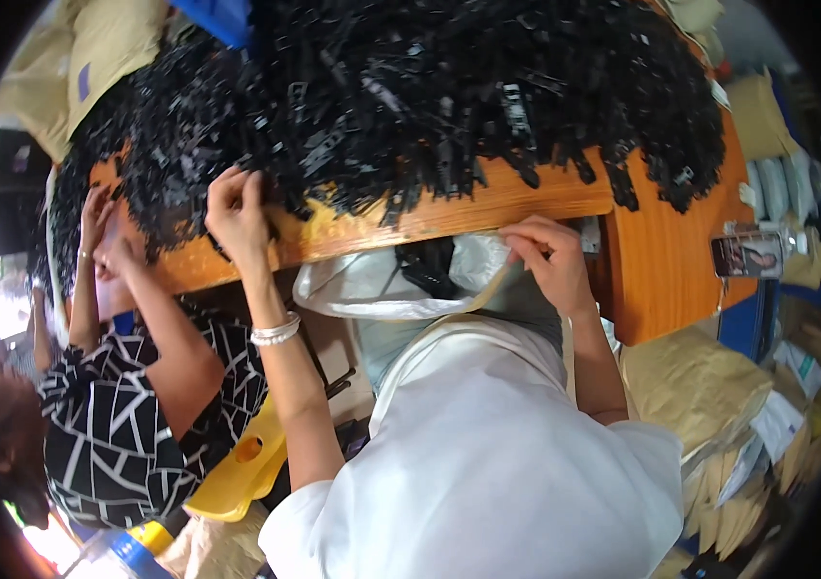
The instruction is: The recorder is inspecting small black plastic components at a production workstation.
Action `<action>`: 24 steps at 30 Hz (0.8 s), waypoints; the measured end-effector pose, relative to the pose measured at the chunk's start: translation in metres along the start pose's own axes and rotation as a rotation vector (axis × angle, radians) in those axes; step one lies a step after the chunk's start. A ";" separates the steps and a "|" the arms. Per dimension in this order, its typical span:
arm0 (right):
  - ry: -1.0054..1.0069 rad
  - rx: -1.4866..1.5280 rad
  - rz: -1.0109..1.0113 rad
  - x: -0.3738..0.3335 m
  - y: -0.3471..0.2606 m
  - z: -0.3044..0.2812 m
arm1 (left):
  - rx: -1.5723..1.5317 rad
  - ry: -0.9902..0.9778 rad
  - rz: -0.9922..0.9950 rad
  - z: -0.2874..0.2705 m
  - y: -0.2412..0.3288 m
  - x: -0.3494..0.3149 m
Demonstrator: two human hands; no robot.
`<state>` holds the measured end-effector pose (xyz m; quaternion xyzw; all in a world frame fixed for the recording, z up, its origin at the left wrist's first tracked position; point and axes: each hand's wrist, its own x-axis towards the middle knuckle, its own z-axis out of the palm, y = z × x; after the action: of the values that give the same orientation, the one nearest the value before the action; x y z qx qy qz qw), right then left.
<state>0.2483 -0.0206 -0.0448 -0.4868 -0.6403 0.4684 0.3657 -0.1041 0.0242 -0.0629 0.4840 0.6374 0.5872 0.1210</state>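
A large heap of black plastic buckles or clips with straps (449,96) covers the wooden table (517,193). My left hand (239,217) is at the heap's near edge, its fingers curled together in a pinch; whatever may be between them is too small to make out. At the table's front edge, my right hand (555,261) has thumb and fingers closed at the rim of an open white bag (353,289), seemingly gripping it. The bag lies across my lap, with a few black pieces (427,267) inside.
Left of me sits a person in a patterned top (121,425), hands at the heap. A phone (748,256) showing a picture stands at the table's right side. Brown paper sacks (695,386) are piled at right. A yellow plastic chair (246,463) is at lower left.
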 end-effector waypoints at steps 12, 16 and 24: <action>0.768 -0.988 0.117 0.024 0.059 -0.171 | -0.488 -0.287 -0.267 0.058 0.093 -0.031; 0.788 -1.105 0.404 0.036 0.061 -0.180 | -0.542 -0.403 -0.339 0.068 0.109 -0.043; 0.828 -1.142 0.314 0.023 0.081 -0.180 | -0.591 -0.504 -0.383 0.076 0.105 -0.055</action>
<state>0.4319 0.0526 -0.0690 -0.8258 -0.5163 -0.1151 0.1953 0.0276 0.0139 -0.0160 0.4300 0.4707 0.5749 0.5129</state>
